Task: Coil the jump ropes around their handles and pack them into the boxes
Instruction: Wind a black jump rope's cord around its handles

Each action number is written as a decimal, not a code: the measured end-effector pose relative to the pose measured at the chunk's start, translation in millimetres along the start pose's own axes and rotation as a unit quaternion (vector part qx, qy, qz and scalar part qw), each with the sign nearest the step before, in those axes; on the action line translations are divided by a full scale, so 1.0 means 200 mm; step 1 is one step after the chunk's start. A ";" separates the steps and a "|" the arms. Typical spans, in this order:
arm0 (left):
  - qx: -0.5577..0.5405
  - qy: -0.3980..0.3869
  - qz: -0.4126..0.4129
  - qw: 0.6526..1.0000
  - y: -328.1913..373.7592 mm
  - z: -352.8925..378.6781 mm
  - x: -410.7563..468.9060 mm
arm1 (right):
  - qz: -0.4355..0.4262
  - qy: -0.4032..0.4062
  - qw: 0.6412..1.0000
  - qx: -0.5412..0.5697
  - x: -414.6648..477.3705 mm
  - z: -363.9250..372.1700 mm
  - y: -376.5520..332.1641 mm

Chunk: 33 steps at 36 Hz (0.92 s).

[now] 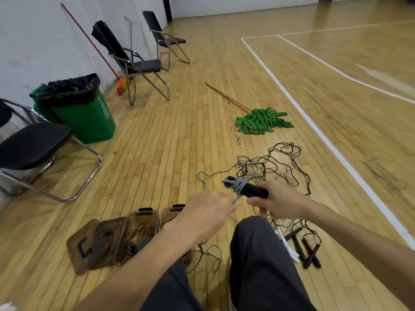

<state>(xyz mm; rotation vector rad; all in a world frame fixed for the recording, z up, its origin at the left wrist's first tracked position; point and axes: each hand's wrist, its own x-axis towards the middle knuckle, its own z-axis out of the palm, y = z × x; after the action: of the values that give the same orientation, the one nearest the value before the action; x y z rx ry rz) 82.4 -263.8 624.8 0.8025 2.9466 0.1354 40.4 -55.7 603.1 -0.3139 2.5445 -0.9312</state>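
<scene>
My right hand grips a pair of black jump-rope handles held level above the floor, with a few turns of grey rope wound round their far end. My left hand pinches the free part of that grey rope just below the handles. Behind them a tangle of grey and brown ropes lies spread on the wooden floor. More black handles and a white handle lie by my right knee. Two open brown see-through boxes stand left of my knee, one holding a dark rope.
Two box lids lie left of the boxes. A green mop lies on the floor ahead. A green bin with a black bag and folding chairs stand along the left wall. White court lines run on the right.
</scene>
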 end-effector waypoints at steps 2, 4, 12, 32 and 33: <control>0.040 -0.020 0.019 0.999 0.00 -0.05 0.00 | 0.018 -0.042 0.999 0.005 0.00 0.01 -0.04; 0.047 -0.053 0.036 0.997 -0.02 -0.10 0.00 | 0.033 -0.088 0.996 0.005 0.00 0.00 -0.08; 0.003 -0.080 0.085 0.993 -0.08 -0.24 -0.01 | 0.060 -0.206 0.977 -0.014 -0.07 -0.02 -0.22; -0.482 -0.115 0.116 0.861 -0.22 -0.24 0.01 | -0.072 -0.333 0.940 0.030 -0.28 -0.10 -0.40; -0.495 -0.112 0.113 0.854 -0.22 -0.24 0.00 | -0.083 -0.330 0.939 0.041 -0.29 -0.11 -0.41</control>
<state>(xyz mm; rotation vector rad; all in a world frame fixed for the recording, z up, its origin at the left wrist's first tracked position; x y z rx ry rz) 54.7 -303.6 668.3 0.8556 2.0658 1.3216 87.1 -84.3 689.3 -0.6936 1.8776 -0.8095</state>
